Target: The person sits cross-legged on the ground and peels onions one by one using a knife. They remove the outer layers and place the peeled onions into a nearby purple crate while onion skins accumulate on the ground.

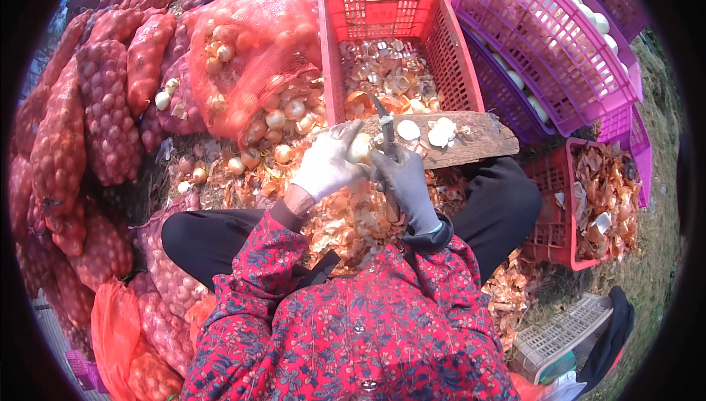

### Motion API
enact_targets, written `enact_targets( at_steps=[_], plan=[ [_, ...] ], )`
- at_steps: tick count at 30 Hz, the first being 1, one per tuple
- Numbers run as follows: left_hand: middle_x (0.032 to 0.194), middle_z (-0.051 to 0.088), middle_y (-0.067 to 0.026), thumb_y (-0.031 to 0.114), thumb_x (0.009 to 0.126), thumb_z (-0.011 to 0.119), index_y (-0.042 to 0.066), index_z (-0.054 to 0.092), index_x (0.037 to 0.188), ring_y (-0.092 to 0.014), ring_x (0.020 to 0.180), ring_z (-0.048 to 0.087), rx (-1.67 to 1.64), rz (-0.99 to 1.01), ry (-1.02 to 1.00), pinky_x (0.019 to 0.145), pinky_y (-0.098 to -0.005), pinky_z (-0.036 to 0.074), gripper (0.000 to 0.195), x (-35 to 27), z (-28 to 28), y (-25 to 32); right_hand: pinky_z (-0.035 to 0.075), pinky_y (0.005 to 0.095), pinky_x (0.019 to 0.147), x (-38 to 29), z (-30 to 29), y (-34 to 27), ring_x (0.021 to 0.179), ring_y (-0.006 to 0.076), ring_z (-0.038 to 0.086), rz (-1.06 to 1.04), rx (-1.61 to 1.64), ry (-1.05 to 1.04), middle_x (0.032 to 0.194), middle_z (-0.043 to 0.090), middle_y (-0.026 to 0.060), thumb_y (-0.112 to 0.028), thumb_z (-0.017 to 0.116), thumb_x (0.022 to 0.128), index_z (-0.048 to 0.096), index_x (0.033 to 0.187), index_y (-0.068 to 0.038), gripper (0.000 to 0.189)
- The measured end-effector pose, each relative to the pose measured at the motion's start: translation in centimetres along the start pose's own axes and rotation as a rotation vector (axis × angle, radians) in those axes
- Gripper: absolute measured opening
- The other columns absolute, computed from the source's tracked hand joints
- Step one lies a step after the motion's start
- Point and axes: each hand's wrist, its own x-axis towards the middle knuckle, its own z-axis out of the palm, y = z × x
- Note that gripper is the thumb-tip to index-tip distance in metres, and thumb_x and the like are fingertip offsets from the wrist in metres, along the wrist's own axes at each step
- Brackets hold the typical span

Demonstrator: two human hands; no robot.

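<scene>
My left hand, in a whitish work glove, grips a pale peeled-looking onion between thumb and fingers. My gloved right hand is closed around a knife. Its dark, curved blade points away from me, beside the onion. Both hands are close together at the near left end of a worn wooden board. On that board lie a round white onion piece and another ragged white piece. Dry onion skins are heaped below my hands, between my legs.
The board rests across the near end of a red plastic crate containing skins and scraps. A red mesh sack spills onions at left, beside several full sacks. Purple crates with white onions stand right, above a crate of skins.
</scene>
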Motion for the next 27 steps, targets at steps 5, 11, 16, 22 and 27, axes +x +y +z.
enact_targets(
  at_steps=[5, 11, 16, 22, 27],
  plan=[
    [0.133, 0.053, -0.0237, 0.039, 0.065, 0.079, -0.001, 0.043, 0.140, -0.037, 0.124, 0.051, 0.004, 0.039, 0.043, 0.106, -0.0421, 0.041, 0.091, -0.4, 0.1, 0.1, 0.049, 0.0475, 0.060, -3.1, -0.8, 0.9, 0.070, 0.0400, 0.064, -0.403, -0.895, 0.228, 0.075, 0.064, 0.0207, -0.023, 0.062, 0.090, 0.064, 0.103, -0.003, 0.024],
    [0.129, 0.055, -0.0243, 0.026, 0.064, 0.083, 0.002, 0.043, 0.140, -0.038, 0.123, 0.051, -0.010, -0.055, 0.080, 0.105, -0.0435, 0.042, 0.089, -0.4, 0.6, 0.9, 0.049, 0.0461, 0.059, -5.7, -0.5, 3.0, 0.067, 0.0346, 0.065, -0.431, -1.201, 0.126, 0.075, 0.066, 0.0147, -0.021, 0.061, 0.088, 0.062, 0.105, -0.009, 0.021],
    [0.119, 0.059, -0.0251, 0.029, 0.069, 0.078, -0.006, 0.047, 0.132, -0.039, 0.114, 0.056, 0.005, -0.016, 0.172, 0.101, -0.0440, 0.043, 0.079, -0.1, 1.6, -0.3, 0.049, 0.0458, 0.059, -6.4, -0.2, 2.6, 0.064, 0.0320, 0.065, -0.509, -1.186, 0.142, 0.071, 0.065, 0.0119, -0.018, 0.060, 0.087, 0.060, 0.099, -0.009, 0.015],
    [0.112, 0.061, -0.0237, 0.023, 0.072, 0.073, -0.004, 0.052, 0.122, -0.039, 0.107, 0.058, -0.041, 0.038, 0.208, 0.097, -0.0453, 0.045, 0.060, 0.0, 1.7, -0.1, 0.050, 0.0452, 0.056, -6.2, 0.1, 3.2, 0.060, 0.0323, 0.065, -0.488, -1.265, 0.155, 0.067, 0.063, 0.0121, -0.016, 0.059, 0.085, 0.057, 0.088, -0.009, 0.007],
    [0.107, 0.062, -0.0220, 0.023, 0.071, 0.074, 0.000, 0.054, 0.117, -0.039, 0.104, 0.059, 0.011, 0.111, 0.299, 0.094, -0.0459, 0.046, 0.055, -0.4, 2.1, 0.0, 0.052, 0.0477, 0.060, -4.4, 0.7, 2.6, 0.064, 0.0360, 0.066, -0.352, -1.328, 0.099, 0.071, 0.065, 0.0168, -0.017, 0.056, 0.087, 0.059, 0.092, -0.006, 0.012]
  ],
)
